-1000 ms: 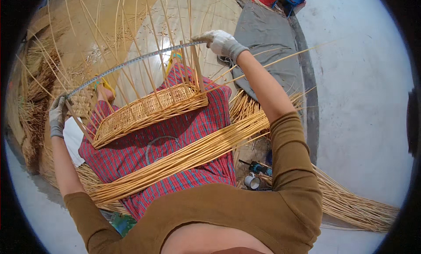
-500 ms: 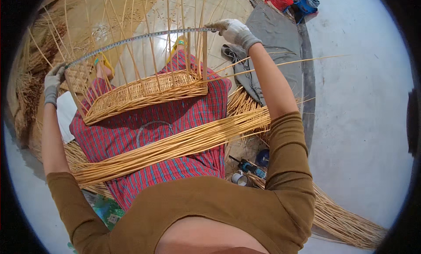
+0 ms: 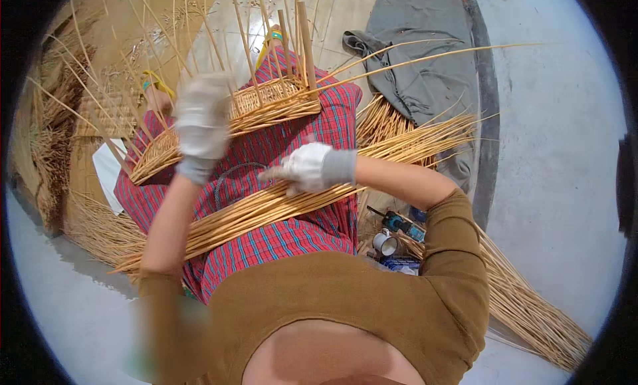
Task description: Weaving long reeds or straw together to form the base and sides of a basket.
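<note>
A partly woven wicker basket (image 3: 312, 108) with tall upright stakes rests across the red checked cloth (image 3: 332, 133) over my lap. My left hand (image 3: 203, 119), in a white and grey work glove, is raised in front of the basket's middle. Motion blurs its fingers, so what it holds, if anything, cannot be made out. My gloved right hand (image 3: 307, 167) hovers over or touches a bundle of peeled wicker rods (image 3: 246, 219) lying across my thighs. Its fingers point left and are apart, with nothing visible in them. No tape measure shows now.
A grey cloth (image 3: 425, 59) covers more rods at the right. Beside my right elbow are a white mug (image 3: 385, 243) and a blue-black tool (image 3: 403, 225). A long rod bundle (image 3: 531, 312) lies at lower right; dried stalks (image 3: 56, 139) stand at far left.
Both hands have come in from the basket's ends, where they stretched a tape measure across the stakes. The tape has gone from sight. My right hand has dropped to the rod bundle.
</note>
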### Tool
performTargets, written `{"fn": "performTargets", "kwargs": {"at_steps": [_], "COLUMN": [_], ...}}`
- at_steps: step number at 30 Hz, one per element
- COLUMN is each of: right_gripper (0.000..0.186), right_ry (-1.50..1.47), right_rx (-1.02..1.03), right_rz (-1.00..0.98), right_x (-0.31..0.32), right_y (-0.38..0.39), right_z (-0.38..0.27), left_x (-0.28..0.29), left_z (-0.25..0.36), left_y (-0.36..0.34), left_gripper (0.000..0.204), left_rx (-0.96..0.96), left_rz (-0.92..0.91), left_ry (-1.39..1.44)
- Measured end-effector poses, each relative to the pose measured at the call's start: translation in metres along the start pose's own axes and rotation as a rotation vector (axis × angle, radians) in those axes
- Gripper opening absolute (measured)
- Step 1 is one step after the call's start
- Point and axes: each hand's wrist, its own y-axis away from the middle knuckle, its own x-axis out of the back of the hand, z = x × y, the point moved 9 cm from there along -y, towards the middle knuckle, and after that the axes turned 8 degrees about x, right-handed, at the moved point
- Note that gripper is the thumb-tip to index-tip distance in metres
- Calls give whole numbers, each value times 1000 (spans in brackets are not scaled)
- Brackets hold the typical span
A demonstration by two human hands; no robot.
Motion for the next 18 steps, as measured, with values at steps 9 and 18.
{"fn": "performTargets", "kwargs": {"at_steps": [9, 18], "right_gripper": [48, 26], "right_ry": [336, 754], "right_rx": [-618, -412], "right_rz": [557, 366], "right_x": [113, 162], "right_y": [153, 130], "right_z": [255, 92], "left_x": [-176, -168], "left_z": [34, 36], "left_y": [13, 4], "left_gripper": [97, 85], "left_rx": [171, 244], "left_rz": [-464, -601], "left_ry": [-73, -288]}}
